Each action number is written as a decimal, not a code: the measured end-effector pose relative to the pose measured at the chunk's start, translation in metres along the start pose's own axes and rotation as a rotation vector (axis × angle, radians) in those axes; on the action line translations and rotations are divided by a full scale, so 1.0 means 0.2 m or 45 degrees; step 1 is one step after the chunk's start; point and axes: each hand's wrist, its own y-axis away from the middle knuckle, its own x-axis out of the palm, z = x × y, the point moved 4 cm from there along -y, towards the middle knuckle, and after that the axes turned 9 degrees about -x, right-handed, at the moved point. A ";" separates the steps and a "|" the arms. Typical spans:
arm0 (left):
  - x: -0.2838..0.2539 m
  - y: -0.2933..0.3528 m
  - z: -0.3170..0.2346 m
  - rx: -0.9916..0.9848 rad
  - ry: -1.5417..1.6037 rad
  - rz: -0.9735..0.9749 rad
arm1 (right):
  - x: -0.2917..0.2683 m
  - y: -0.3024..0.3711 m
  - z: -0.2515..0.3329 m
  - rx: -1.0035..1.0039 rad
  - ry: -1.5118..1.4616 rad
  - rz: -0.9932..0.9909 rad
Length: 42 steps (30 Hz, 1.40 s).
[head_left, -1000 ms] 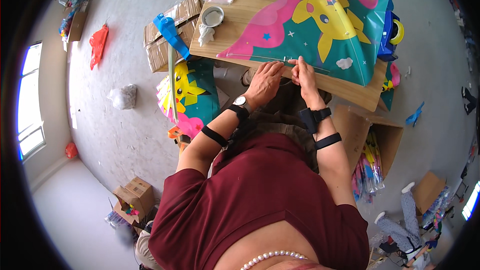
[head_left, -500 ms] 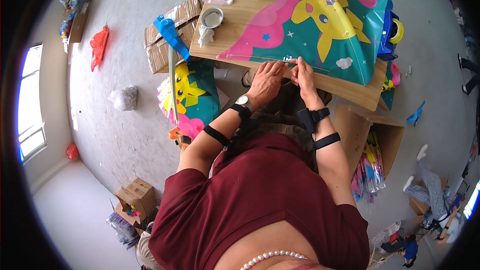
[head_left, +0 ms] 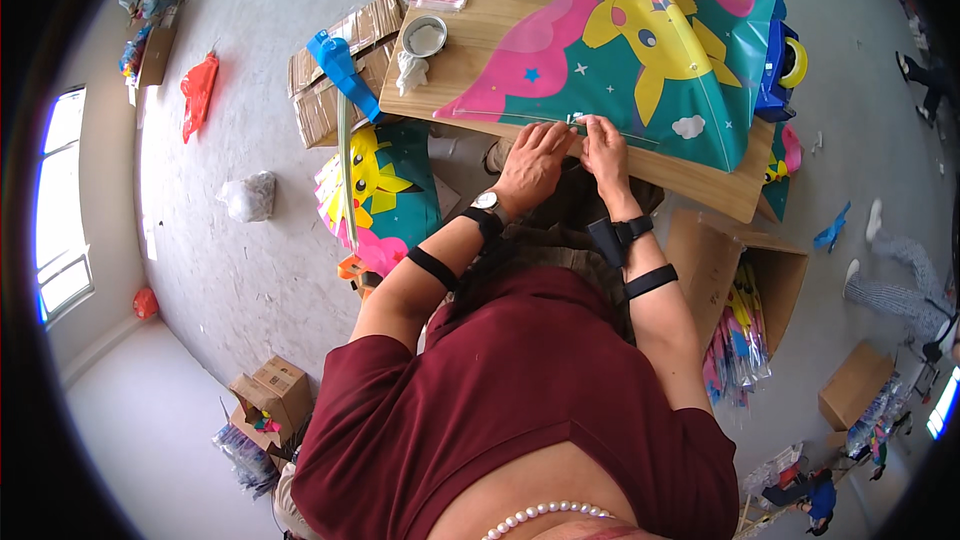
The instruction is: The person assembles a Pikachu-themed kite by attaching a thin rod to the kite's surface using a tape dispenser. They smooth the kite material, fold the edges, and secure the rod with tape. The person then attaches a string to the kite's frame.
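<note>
A triangular plastic kite [head_left: 560,50], pink, teal and yellow with a cartoon animal, lies on a wooden table [head_left: 470,45]. A thin pale rod [head_left: 520,122] runs along its near edge. My left hand [head_left: 530,162] bends over that edge, fingers close together and gripping it. Beside it, my right hand [head_left: 604,155] is closed, thumb and index finger pinched next to a small white piece [head_left: 574,120] at the kite's edge. Whatever sits between the right fingertips is too small to make out. Both hands nearly touch.
On the table stand a round tin [head_left: 425,37] and a blue tape dispenser [head_left: 775,75]. To the left are a cardboard box [head_left: 375,30] and more printed kites [head_left: 395,175]. An open carton [head_left: 700,250] with packed kites stands at right. A person [head_left: 905,285] is at the far right.
My right hand's fingers have curled in closer at the kite's edge, and its forearm has shifted slightly left. My left hand stays put. The people at the right have moved.
</note>
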 end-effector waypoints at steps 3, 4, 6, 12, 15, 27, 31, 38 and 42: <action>0.00 0.00 0.00 0.002 -0.002 0.006 | -0.01 -0.01 -0.02 0.035 -0.051 0.004; 0.00 0.00 0.01 0.002 0.001 0.006 | -0.02 -0.01 -0.01 0.050 -0.068 0.015; 0.00 0.00 0.01 0.001 0.009 0.006 | -0.02 -0.01 0.00 0.059 -0.076 0.031; -0.02 0.01 0.00 0.003 0.028 -0.009 | -0.04 -0.05 0.15 -0.192 -0.143 -0.048; -0.02 0.00 0.00 0.007 0.034 -0.006 | -0.06 -0.12 0.26 -0.648 0.868 -0.077; -0.01 0.00 0.01 0.004 0.042 -0.022 | 0.01 -0.20 0.19 -0.943 1.324 0.184; -0.01 0.00 0.01 0.010 0.056 -0.008 | 0.04 -0.17 0.21 -1.078 1.417 0.156; -0.04 -0.01 0.01 0.040 0.066 0.042 | 0.03 -0.15 0.18 -1.236 1.581 0.179; -0.05 -0.02 0.01 0.063 0.053 0.056 | 0.01 -0.16 0.17 -1.236 1.555 0.140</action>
